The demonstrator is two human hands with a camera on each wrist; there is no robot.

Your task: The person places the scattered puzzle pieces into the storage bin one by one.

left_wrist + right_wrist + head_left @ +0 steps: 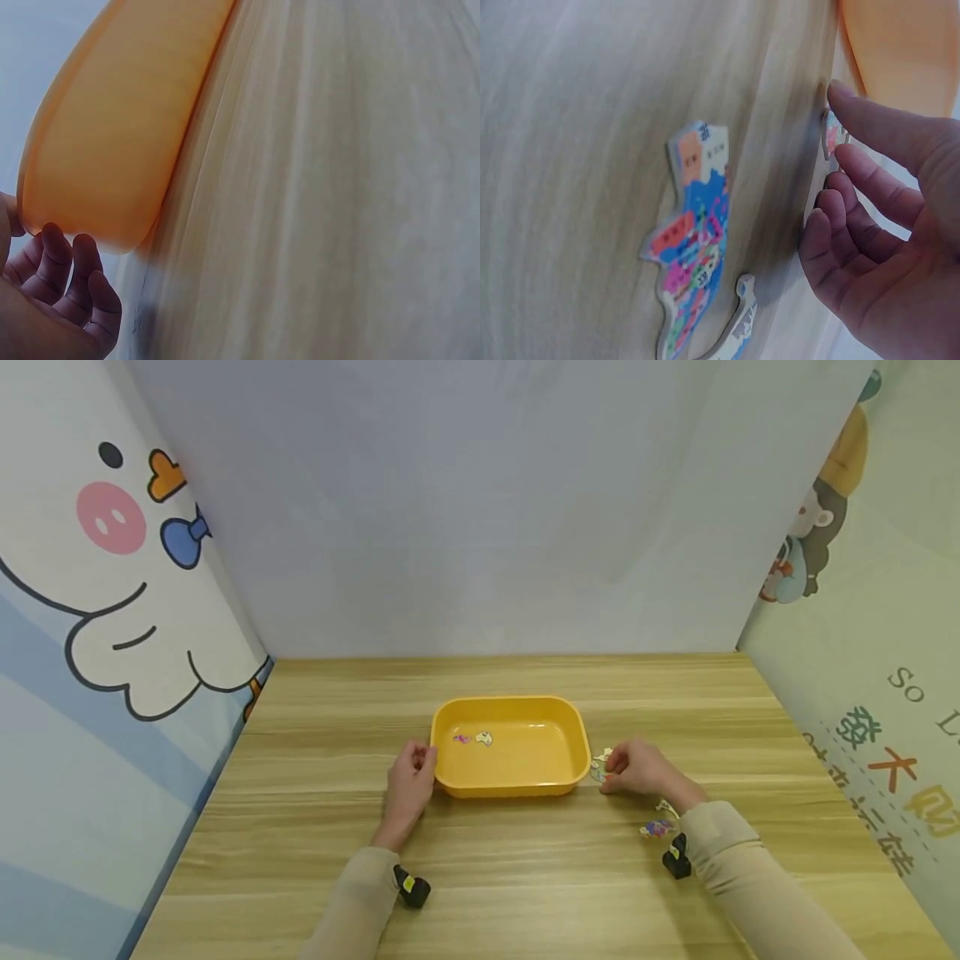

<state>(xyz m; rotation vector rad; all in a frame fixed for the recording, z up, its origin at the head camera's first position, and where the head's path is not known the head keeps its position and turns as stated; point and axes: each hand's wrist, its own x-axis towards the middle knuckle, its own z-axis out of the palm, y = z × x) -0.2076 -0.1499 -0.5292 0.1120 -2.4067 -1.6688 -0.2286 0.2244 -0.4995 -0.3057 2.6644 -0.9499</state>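
A yellow plastic tray (pixel 510 792) sits on the wooden table. My left hand (pixel 410 781) grips the tray's left rim, with curled fingertips against its end in the left wrist view. Beside the tray's right end, my right hand (pixel 641 768) has thumb and index finger about a small flat colourful puzzle piece (pixel 830 135), at its edges. A pale piece (pixel 603 754) lies just beyond those fingertips. Behind the right hand lie a multicoloured map-like puzzle piece (pixel 697 240) with printed characters and a narrow curved piece (pixel 742 319).
Inside the tray lie a small pink piece (pixel 462 738) and a whitish piece (pixel 483 738). A grey-white cloth (pixel 495 527) hangs behind the table (pixel 517 893). Printed cloths stand at the left (pixel 75 610) and right (pixel 870 652) sides.
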